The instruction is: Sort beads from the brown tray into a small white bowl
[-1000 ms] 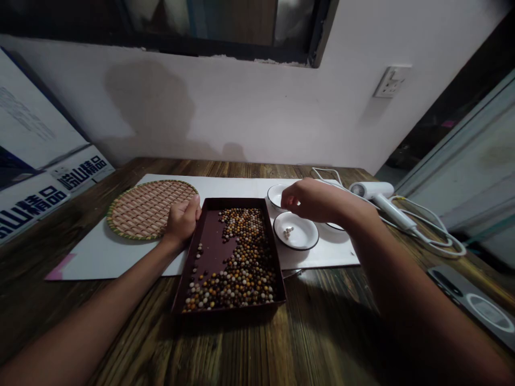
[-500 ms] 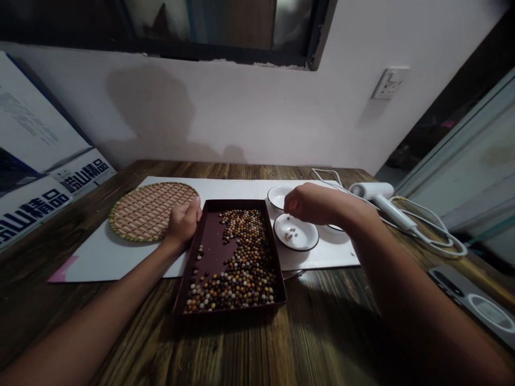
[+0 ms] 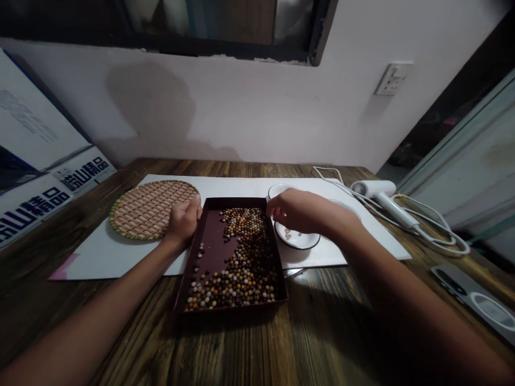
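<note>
A dark maroon tray (image 3: 213, 236) holds many small beads (image 3: 245, 268) in white, yellow, brown and black, mostly on its right and near parts. My left hand (image 3: 184, 220) is closed on the tray's left wall, thumb up. My right hand (image 3: 289, 209) hangs over the tray's right edge and a white bowl (image 3: 303, 240) with several pale beads in it. Its fingers are bent together, and whatever they hold, if anything, is too small to see. Behind that hand a second white bowl (image 3: 277, 190) is partly covered, and a third rim (image 3: 346, 206) shows beyond the wrist.
A round woven mat (image 3: 151, 209) lies left of the tray on a white board (image 3: 108, 262). At the right are a white hair dryer (image 3: 394, 206) with its cable and a grey device (image 3: 475, 300). Printed boxes (image 3: 36, 209) stand at the left.
My right hand has moved left and slightly down, from over the bowls towards the tray's right edge. My left hand keeps its hold on the tray.
</note>
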Demonstrator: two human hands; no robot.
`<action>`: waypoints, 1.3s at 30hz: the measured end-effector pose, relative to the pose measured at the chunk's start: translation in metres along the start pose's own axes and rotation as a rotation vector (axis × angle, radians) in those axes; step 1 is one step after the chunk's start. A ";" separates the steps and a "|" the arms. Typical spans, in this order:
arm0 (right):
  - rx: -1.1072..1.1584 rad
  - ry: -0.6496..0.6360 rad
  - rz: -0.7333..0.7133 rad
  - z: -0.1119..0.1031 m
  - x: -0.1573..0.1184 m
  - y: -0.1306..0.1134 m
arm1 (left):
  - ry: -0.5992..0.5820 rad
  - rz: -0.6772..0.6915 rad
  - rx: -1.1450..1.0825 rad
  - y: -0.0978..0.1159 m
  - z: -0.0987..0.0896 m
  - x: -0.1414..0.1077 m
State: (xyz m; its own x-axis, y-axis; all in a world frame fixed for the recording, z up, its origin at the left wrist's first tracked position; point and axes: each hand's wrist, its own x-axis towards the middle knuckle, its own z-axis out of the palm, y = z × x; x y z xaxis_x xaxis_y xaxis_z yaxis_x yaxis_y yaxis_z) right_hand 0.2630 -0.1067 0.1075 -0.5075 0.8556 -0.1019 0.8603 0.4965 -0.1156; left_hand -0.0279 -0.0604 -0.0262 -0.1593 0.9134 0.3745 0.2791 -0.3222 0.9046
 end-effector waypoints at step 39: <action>-0.152 -0.006 -0.233 0.062 0.035 -0.033 | -0.003 0.007 -0.031 0.003 0.002 -0.001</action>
State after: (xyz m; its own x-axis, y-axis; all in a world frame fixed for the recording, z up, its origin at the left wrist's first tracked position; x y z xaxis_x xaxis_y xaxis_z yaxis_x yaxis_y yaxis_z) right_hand 0.2142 -0.1020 0.0466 -0.6924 0.7151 -0.0962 0.7175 0.6965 0.0133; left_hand -0.0252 -0.0616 -0.0241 -0.1543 0.9120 0.3800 0.2509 -0.3359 0.9079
